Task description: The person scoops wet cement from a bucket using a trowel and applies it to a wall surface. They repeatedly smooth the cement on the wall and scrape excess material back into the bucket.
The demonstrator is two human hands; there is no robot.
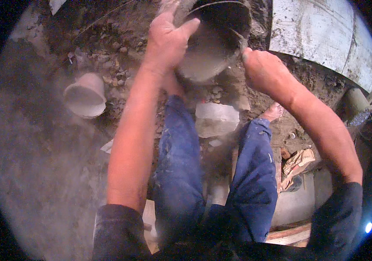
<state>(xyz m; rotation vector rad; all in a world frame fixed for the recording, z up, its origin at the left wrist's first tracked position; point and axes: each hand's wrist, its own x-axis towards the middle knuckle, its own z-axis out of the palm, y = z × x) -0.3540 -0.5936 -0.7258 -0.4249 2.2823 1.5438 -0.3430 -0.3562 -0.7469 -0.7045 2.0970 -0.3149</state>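
Observation:
A dark bucket (226, 21) tilts in front of me at the top of the view, with grey, cement-like material (203, 58) inside. My left hand (168, 39) holds its left side. The thumb lies at the rim, while the fingers are mostly hidden. At the right side, my right hand (266, 71) is closed on the bucket's edge; whether it also grips a handle I cannot tell. Between my feet, below the bucket, sits a pale rectangular block (217, 119).
A pale, dusty bucket (86, 95) lies tipped on the left, beside rubble (116, 80). Light sheets (312, 30) cover the upper right. A grey cylindrical container (354, 104) stands farther right. Crumpled brown paper (297, 165) lies by my right leg, near wooden boards (288, 235). Dust hazes the left.

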